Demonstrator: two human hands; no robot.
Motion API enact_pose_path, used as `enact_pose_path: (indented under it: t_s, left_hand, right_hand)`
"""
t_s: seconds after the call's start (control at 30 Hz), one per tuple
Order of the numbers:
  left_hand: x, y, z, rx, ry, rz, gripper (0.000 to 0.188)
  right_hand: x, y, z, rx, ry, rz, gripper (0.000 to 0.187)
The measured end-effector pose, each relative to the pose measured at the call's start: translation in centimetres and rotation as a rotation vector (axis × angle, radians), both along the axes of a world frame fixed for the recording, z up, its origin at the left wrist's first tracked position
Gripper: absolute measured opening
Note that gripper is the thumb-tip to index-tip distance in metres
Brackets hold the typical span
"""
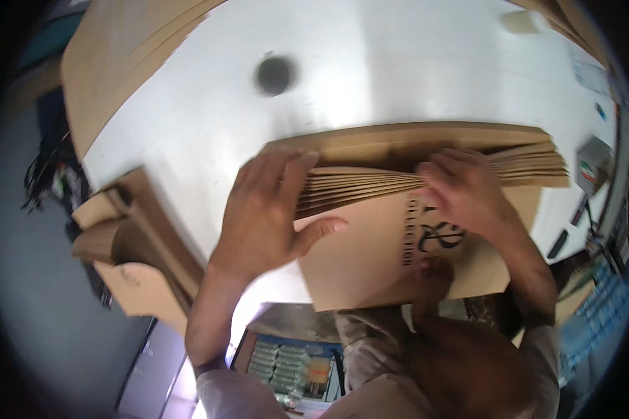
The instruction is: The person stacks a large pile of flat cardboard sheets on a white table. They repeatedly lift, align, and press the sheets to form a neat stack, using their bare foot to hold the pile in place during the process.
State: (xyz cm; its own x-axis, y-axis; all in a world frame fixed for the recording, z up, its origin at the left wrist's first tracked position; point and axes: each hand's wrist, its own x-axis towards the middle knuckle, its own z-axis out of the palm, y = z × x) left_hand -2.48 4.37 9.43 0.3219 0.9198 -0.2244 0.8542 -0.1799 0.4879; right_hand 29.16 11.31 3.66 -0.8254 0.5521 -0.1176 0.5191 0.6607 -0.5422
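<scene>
A stack of folded brown cardboard sheets (370, 187) lies across the white table in front of me, its layered edges fanned out. The front panel (356, 258) hangs toward me and carries dark printing. My left hand (258, 213) rests over the stack's left end, fingers stretched along the far side and thumb spread apart over the front panel. Toward the right, the curled fingers of my right hand (468, 188) grip the layered edges. Its fingertips are partly hidden behind the knuckles.
More folded cardboard (136, 237) lies at the table's left edge, with large brown sheets (112, 70) at far left. A black round spot (274, 75) marks the white table (412, 77). A pale roll (524, 22), a grey box (594, 164) and a black-handled tool (558, 243) lie right.
</scene>
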Motion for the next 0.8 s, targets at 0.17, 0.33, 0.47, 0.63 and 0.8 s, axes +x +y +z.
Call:
enact_pose_path:
  t_s: [0.17, 0.33, 0.47, 0.63, 0.8]
  left_hand:
    - [0.9, -3.2, -5.0, 0.126, 0.173, -0.031, 0.075]
    - [0.0, -2.6, -7.0, 0.219, 0.148, -0.076, 0.063]
    - [0.1, -2.3, -7.7, 0.232, 0.116, -0.068, 0.06]
    - [-0.1, -2.2, -7.9, 0.222, 0.074, -0.05, 0.055]
    - [-0.2, -2.0, -7.6, 0.187, 0.043, -0.049, 0.054]
  right_hand:
    - [-0.5, -0.4, -0.7, -0.007, 0.015, -0.01, 0.031]
    - [0.1, 0.5, -0.1, -0.068, 0.039, -0.052, 0.034]
    - [3.3, 1.4, -0.3, -0.052, 0.06, -0.099, 0.044]
    - [9.5, 2.8, 1.8, -0.16, -0.071, -0.216, 0.055]
    - [15.9, 4.1, 4.1, -0.282, -0.165, -0.356, 0.046]
